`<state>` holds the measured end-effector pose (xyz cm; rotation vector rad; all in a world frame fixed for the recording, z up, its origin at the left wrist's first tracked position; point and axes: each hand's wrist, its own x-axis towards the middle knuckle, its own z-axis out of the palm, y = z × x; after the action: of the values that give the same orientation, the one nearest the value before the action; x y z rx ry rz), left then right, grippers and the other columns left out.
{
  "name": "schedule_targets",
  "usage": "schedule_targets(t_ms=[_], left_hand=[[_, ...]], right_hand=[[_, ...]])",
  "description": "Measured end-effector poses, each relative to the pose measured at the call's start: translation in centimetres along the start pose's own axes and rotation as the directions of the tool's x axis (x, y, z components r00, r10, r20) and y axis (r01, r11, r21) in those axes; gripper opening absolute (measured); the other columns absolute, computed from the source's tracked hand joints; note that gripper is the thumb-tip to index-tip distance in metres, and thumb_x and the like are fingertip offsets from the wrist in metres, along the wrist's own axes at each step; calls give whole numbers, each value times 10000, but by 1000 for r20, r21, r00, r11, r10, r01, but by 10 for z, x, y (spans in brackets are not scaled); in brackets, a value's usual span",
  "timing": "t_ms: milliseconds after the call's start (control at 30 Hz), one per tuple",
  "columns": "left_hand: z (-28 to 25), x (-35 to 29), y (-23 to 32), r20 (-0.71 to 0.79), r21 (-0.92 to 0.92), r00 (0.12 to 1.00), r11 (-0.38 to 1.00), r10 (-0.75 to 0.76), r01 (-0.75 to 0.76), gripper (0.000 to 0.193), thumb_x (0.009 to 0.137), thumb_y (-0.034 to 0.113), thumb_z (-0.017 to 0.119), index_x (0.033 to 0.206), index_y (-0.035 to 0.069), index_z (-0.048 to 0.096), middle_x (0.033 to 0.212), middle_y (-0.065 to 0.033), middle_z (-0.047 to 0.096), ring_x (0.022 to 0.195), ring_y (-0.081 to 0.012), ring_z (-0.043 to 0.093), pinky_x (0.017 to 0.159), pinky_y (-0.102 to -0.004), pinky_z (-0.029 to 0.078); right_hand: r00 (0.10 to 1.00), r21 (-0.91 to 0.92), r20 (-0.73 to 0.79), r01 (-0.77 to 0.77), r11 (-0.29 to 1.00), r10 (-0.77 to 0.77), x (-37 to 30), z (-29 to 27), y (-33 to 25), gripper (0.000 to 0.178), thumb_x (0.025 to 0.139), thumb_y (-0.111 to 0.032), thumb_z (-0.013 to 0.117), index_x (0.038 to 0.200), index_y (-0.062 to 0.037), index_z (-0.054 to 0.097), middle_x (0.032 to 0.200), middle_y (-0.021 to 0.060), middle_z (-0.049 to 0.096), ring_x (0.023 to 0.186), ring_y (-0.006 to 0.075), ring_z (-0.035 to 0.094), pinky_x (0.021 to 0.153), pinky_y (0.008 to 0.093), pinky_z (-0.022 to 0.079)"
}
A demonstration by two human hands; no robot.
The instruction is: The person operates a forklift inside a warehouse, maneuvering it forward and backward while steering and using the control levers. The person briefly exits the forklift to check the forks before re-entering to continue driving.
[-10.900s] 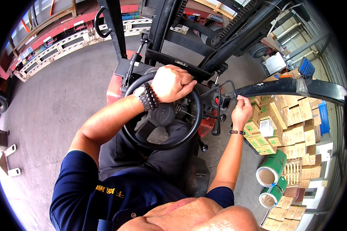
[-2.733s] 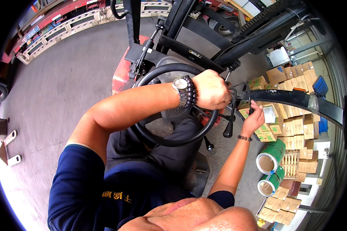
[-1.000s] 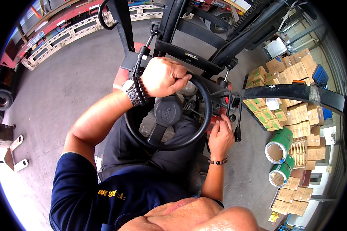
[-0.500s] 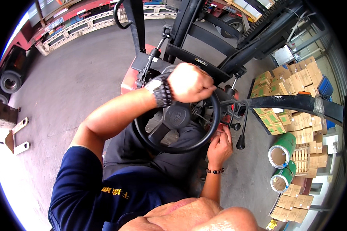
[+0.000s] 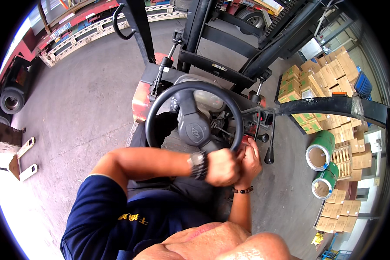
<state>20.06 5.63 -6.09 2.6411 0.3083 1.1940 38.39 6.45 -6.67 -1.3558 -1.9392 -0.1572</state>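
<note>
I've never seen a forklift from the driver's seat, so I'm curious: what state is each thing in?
Steering wheel: one spoke pointing toward the upper left.
Left hand: closed over the wheel's lower right.
Right hand: fingers bent; what they grip is unclear.
Black-knobbed lever: no hand on it.
Curved grab handle: no hand on it.
Green rolls: apparently lying on their sides.
Cartons: stacked.

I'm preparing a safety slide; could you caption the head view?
Aboard a forklift, left hand low on the steering wheel, right hand close by, stacked cartons off to the right.
</note>
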Motion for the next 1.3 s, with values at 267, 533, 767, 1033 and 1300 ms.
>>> schedule_targets(t_ms=[267,533,767,1033,1300], left_hand=[[-144,-113,47,-27,190,962,944,-270,270,204,873,151,872,748,145,711,710,-10,660,661,-256,677,636,-420,528],[-202,-30,-44,-301,408,845,742,-441,532,437,989,103,778,652,48,505,628,-144,543,585,-399,581,588,-490,447],[-171,39,-59,-254,365,907,835,-335,411,454,980,132,812,668,45,494,636,-139,549,597,-397,586,599,-500,471],[-188,-4,-29,-300,358,839,761,-454,540,400,944,53,779,666,53,491,622,-126,533,581,-398,544,603,-492,416],[-126,-57,45,-52,343,893,831,-448,437,372,803,67,836,593,138,537,604,-32,569,554,-295,572,586,-446,452]], right_hand=[[1000,-39,-8,-29,999,28,20,-15,6,88,1006,-122,724,961,-47,735,1357,101,821,989,369,795,817,465,633],[998,19,-47,-46,999,47,10,-15,27,106,1026,-136,726,981,-41,737,1320,122,826,970,362,796,809,460,634],[993,49,-100,-52,997,57,14,-26,38,110,1029,-126,720,1009,-24,756,1308,137,823,988,361,801,807,461,641],[956,481,-172,-129,867,237,13,-21,57,472,1046,27,682,1500,80,569,1509,267,674,1241,380,763,984,459,655],[961,23,78,-268,963,265,-104,-3,144,305,1036,-191,774,1271,-12,697,1335,237,759,1200,469,731,999,508,600]])
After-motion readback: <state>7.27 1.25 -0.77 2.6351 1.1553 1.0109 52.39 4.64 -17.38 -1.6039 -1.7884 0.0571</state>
